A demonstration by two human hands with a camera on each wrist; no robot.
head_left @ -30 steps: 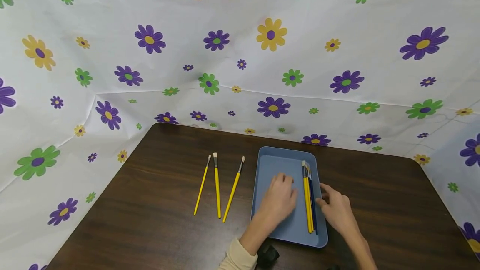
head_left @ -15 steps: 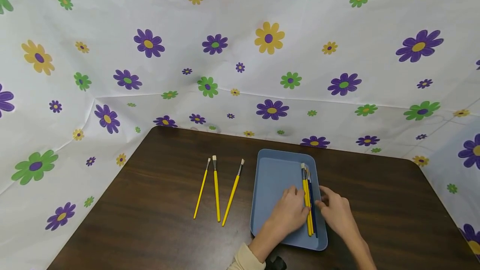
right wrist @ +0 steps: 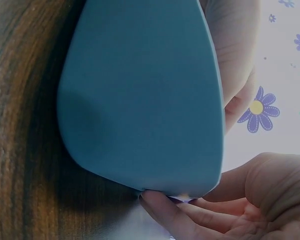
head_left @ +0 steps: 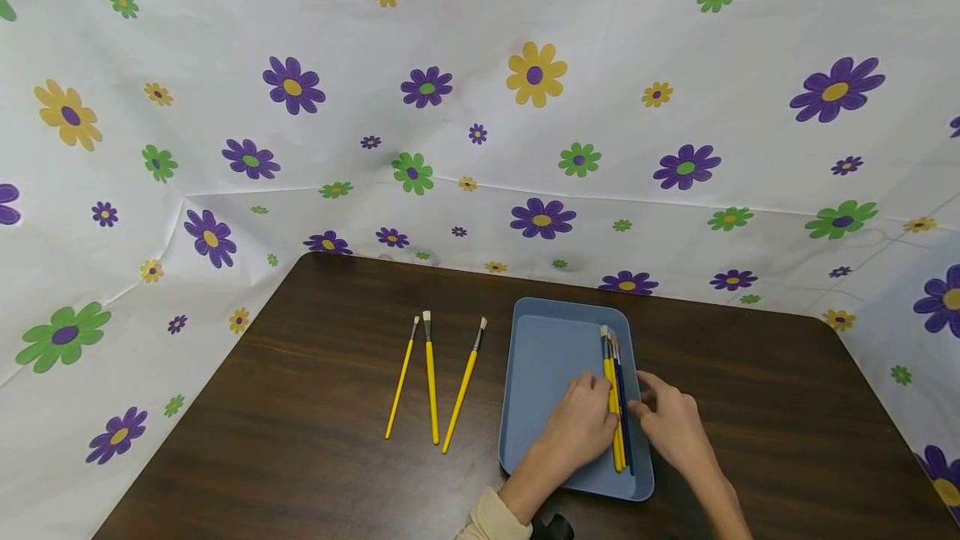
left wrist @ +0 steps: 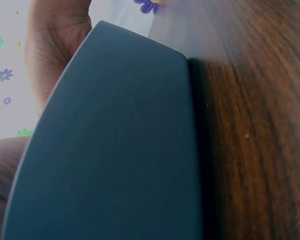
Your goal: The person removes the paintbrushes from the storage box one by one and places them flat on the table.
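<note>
A blue-grey tray (head_left: 547, 340) lies on the table. Along its right side sit several paintbrushes: yellow-handled ones (head_left: 619, 458) beside dark-blue-handled ones (head_left: 630, 457), bristles toward the far end. My left hand (head_left: 581, 423) reaches over the tray, thumb and fingers around a yellow paintbrush at mid-handle; its fingertips are partly hidden. My right hand (head_left: 672, 417) holds the tray's right rim, thumb at the top edge and fingers outside. In the right wrist view, the tray's near wall (right wrist: 140, 100) stands before the right fingers (right wrist: 164, 212), which touch its outer side.
Left of the tray, three yellow paintbrushes (head_left: 406, 377) lie apart on the dark wood table (head_left: 322, 407). A white cloth with printed flowers (head_left: 465, 65) hangs behind and beside the table. A small black object (head_left: 557, 527) shows below the left wrist.
My left hand has moved right from the middle of the tray onto the yellow paintbrushes, then stayed there. The right hand stays at the tray's rim. The head view has shifted slightly.
</note>
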